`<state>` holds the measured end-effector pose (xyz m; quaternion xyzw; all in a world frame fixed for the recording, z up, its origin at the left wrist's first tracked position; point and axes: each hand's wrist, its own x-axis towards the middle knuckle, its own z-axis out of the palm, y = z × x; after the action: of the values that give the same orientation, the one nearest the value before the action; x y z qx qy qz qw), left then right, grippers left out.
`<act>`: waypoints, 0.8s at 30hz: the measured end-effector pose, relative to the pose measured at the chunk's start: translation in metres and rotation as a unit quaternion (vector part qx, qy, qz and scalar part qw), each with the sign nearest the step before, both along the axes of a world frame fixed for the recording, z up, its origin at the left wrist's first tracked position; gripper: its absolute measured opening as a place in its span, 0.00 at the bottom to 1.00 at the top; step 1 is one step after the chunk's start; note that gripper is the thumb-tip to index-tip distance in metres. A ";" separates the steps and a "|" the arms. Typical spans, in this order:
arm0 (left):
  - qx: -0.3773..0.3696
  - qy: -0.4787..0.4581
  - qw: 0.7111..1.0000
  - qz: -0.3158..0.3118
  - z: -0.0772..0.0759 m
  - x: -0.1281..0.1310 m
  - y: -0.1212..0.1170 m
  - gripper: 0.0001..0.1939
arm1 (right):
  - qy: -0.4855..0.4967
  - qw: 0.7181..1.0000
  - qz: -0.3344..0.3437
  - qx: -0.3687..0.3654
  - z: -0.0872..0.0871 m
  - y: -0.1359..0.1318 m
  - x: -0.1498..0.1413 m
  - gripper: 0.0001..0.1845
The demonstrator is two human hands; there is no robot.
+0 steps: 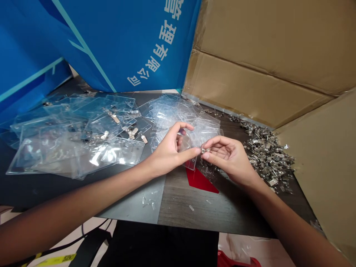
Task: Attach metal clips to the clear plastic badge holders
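Observation:
My left hand (169, 148) grips a clear plastic badge holder (189, 146) by its edge, with the thumb reaching toward a small metal clip (205, 150). My right hand (229, 157) pinches that clip between thumb and fingertips, right against the holder's edge. A heap of similar metal clips (267, 155) lies to the right of my right hand. Several clear holders (180, 115) are stacked just behind my hands, and more (75, 141) are spread to the left, some with clips attached (112, 116).
The dark tabletop (189, 200) has a wood-grain surface, with a red piece (200, 180) under my hands and small clear plastic bits (147, 200) near its front edge. Blue printed banner (111, 40) and cardboard sheets (258, 63) stand along the back and right.

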<state>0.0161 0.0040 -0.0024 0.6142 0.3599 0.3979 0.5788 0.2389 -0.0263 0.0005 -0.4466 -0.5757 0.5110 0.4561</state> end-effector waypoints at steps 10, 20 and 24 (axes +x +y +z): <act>0.103 0.069 0.989 0.086 -0.002 0.005 -0.007 0.25 | -0.051 0.996 -0.036 0.069 -0.003 -0.003 -0.005 0.10; 0.162 0.070 0.982 0.071 -0.005 0.005 -0.011 0.26 | 0.011 0.990 -0.023 0.140 -0.001 -0.006 -0.009 0.08; 0.199 0.075 0.975 0.070 -0.001 0.005 -0.012 0.25 | -0.001 0.989 -0.019 0.143 0.003 -0.007 -0.008 0.08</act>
<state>0.0211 -0.0085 -0.0032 0.7185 0.3581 0.4538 0.3868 0.2311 -0.0335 0.0034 -0.3882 -0.6348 0.4138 0.5245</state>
